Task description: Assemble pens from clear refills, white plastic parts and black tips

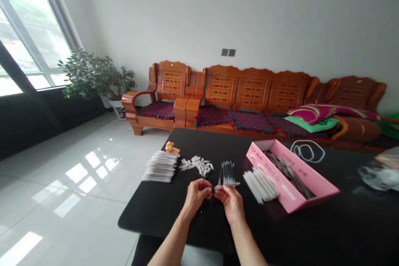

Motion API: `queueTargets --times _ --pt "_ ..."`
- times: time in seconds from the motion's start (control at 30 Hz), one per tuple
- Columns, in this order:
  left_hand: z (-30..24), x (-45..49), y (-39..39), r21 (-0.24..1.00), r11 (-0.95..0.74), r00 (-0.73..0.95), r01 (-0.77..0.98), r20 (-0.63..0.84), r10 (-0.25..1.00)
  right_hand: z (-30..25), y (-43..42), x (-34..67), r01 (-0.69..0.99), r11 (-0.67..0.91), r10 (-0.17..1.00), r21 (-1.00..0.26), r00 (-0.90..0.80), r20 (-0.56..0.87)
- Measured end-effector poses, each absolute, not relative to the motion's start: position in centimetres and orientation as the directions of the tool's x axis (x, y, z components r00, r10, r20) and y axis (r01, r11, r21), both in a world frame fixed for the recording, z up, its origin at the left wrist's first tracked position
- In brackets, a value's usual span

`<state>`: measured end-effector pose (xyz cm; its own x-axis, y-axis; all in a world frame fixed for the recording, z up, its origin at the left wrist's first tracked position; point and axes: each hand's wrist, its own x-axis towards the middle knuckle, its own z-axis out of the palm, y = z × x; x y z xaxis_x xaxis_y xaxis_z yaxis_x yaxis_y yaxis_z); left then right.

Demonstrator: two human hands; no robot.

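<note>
My right hand [230, 201] pinches a slim translucent pen [229, 184] that lies crosswise in its fingertips. To its left, my left hand [198, 193] has thumb and fingers pressed together; anything between them is too small to make out. Just beyond the pen is a row of dark ink refills [227, 170]. A heap of short white pieces [198, 164] lies past my left hand, with small black pieces [206, 178] beside it. Finished-looking white pens [160, 167] form a stack at the left. Translucent white tubes [261, 185] are piled on the right.
A pink box [324, 194] holding dark slender sticks [289, 172] stands on the black table [156, 208]. White loops [308, 151] and clear plastic bags [378, 172] lie farther right. A small orange figurine [169, 146] sits at the back left. Wooden seats [221, 87] line the wall.
</note>
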<state>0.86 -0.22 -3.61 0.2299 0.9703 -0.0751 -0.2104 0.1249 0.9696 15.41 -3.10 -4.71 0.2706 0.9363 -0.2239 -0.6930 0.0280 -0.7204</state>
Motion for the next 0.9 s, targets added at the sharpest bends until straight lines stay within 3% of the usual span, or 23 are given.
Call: queueTargets --times 0.9 --pt "-4.5 1.3 0.2 0.993 0.056 0.210 -0.108 -0.032 0.977 -5.1 -2.9 15.2 -0.681 0.042 0.939 -0.731 0.277 -0.204"
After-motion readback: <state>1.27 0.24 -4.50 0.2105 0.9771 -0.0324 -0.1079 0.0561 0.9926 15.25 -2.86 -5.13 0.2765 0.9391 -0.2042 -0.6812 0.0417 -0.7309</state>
